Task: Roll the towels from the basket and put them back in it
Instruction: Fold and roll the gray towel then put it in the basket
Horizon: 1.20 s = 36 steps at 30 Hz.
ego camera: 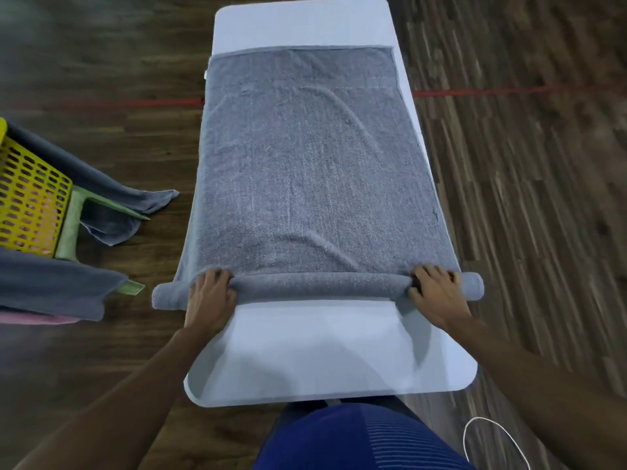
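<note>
Single wide-angle view from the head; faces forward and down along the desk (315,351) from its near end, close above; basket (30,198) cropped at left edge; floor (526,164) on both sides.

You have a grey towel (305,171) spread flat along the table (315,351). It reaches from the left edge to the right edge and stops short of the far edge. Its near end is wound into a tight roll (319,283) lying crosswise, with both tips overhanging the side edges. Your left hand (210,293) and right hand (437,293) grip the roll near those edges. A yellow perforated basket (30,195) stands well off the table's left edge, with more grey towels (51,286) draped over its rim.
</note>
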Motion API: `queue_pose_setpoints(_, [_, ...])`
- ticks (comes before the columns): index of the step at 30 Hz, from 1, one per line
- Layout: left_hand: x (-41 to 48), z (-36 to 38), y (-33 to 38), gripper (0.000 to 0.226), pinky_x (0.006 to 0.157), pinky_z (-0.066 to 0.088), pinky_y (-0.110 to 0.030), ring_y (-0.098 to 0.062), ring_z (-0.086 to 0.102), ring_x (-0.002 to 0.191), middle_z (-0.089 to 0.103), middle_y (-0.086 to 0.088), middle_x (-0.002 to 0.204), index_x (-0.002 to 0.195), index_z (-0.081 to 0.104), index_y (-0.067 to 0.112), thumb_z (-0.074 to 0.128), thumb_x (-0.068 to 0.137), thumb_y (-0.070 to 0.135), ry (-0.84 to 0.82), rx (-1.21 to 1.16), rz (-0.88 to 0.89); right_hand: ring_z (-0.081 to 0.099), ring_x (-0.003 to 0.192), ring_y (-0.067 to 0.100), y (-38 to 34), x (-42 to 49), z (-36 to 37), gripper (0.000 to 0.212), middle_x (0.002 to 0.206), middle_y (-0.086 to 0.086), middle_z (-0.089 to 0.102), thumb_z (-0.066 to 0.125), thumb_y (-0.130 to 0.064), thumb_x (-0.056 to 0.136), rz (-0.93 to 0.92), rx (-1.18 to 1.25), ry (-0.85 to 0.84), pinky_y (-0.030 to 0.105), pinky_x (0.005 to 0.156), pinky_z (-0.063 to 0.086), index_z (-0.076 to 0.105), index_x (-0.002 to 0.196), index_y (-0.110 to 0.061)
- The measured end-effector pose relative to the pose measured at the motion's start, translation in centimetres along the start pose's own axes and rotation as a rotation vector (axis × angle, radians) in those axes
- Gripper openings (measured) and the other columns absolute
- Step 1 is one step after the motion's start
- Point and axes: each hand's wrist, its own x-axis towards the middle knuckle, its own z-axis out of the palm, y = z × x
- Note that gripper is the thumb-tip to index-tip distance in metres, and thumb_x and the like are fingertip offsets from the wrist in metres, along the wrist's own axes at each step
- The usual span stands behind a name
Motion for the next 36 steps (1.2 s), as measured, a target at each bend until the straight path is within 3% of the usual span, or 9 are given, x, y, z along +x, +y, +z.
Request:
queue_pose_setpoints(4, [0.0,-0.3,0.3,0.021,0.081,0.043,-0.053,-0.039,0.054,0.096,0.060,-0.016,0.104,0.106,0.062,0.009,0.066,0.086,0.014,0.132,0.000,-0.037,0.051,0.086,0.034,-0.3,0.1,0.5,0.024,0.098,0.012,0.056,0.052,-0.018,0.080,-0.025,0.028,0.211,0.044,0.073,0.038,0.060,0.102,-0.011])
queue_pose_setpoints(7, [-0.2,-0.1,0.2,0.025,0.080,0.046,-0.050,-0.038,0.059,0.093,0.066,-0.016,0.102,0.106,0.065,0.005,0.055,0.090,0.021,0.126,0.032,0.039,0.053,0.081,0.036,-0.4,0.0,0.6,0.026,0.096,0.014,0.058,0.060,-0.005,0.080,-0.049,0.029,0.235,0.044,0.068,0.042,0.060,0.106,-0.008])
queue_pose_setpoints(12, [-0.8,0.5,-0.9,0.053,0.095,0.047,-0.052,-0.038,0.060,0.105,0.064,-0.020,0.115,0.119,0.062,-0.001,0.052,0.071,0.021,-0.057,0.152,0.162,0.059,0.100,0.037,-0.4,-1.3,1.2,0.052,0.113,0.015,0.062,0.075,-0.019,0.070,-0.127,-0.017,0.122,0.048,0.087,0.046,0.059,0.117,-0.004])
queue_pose_setpoints(17, [0.4,-0.3,0.0,0.044,0.091,0.049,-0.052,-0.038,0.063,0.096,0.069,-0.018,0.105,0.109,0.067,0.002,0.050,0.071,0.016,-0.067,0.047,0.079,0.064,0.087,0.033,-0.1,0.0,0.2,0.032,0.092,0.008,0.069,0.065,-0.020,0.072,-0.070,-0.021,0.099,0.042,0.080,0.041,0.066,0.104,-0.011])
queue_pose_setpoints(20, [1.1,-0.8,0.1,0.037,0.090,0.048,-0.047,-0.034,0.063,0.092,0.070,-0.014,0.100,0.103,0.067,0.007,0.046,0.078,0.023,-0.088,0.005,0.059,0.063,0.094,0.030,-0.2,1.0,-1.2,0.027,0.098,0.007,0.071,0.058,-0.029,0.084,-0.043,-0.051,-0.015,0.042,0.085,0.041,0.066,0.106,-0.015])
queue_pose_setpoints(24, [2.1,-1.4,0.2,0.007,0.082,0.042,-0.045,-0.037,0.059,0.088,0.065,-0.017,0.096,0.096,0.046,0.014,0.044,0.094,0.020,-0.146,-0.094,-0.016,0.062,0.100,0.031,0.0,1.8,-1.3,0.025,0.102,0.011,0.069,0.043,-0.033,0.093,0.067,0.028,-0.134,0.042,0.087,0.039,0.048,0.111,-0.017])
queue_pose_setpoints(28, [2.4,-0.5,0.0,0.012,0.088,0.039,-0.056,-0.040,0.046,0.105,0.053,-0.019,0.114,0.100,0.058,0.007,0.056,0.091,0.015,0.043,0.036,-0.048,0.053,0.085,0.035,-0.1,1.7,-0.5,0.026,0.095,0.013,0.057,0.040,-0.028,0.083,0.009,-0.053,0.123,0.045,0.073,0.040,0.054,0.098,-0.012])
queue_pose_setpoints(31, [2.3,-0.6,0.7,0.011,0.077,0.044,-0.052,-0.040,0.052,0.097,0.056,-0.016,0.103,0.098,0.060,0.007,0.059,0.088,0.009,0.116,0.030,-0.005,0.053,0.084,0.034,-0.6,1.3,0.0,0.023,0.092,0.010,0.055,0.041,-0.021,0.081,-0.072,-0.038,0.239,0.043,0.073,0.034,0.059,0.091,-0.012])
queue_pose_setpoints(36, [1.4,0.3,0.2,0.051,0.095,0.048,-0.053,-0.038,0.059,0.106,0.064,-0.018,0.114,0.117,0.062,0.001,0.063,0.068,0.016,-0.040,0.096,0.100,0.055,0.104,0.030,-0.6,0.3,0.9,0.044,0.112,0.008,0.060,0.055,-0.025,0.071,-0.093,-0.010,0.153,0.042,0.091,0.041,0.057,0.112,-0.010])
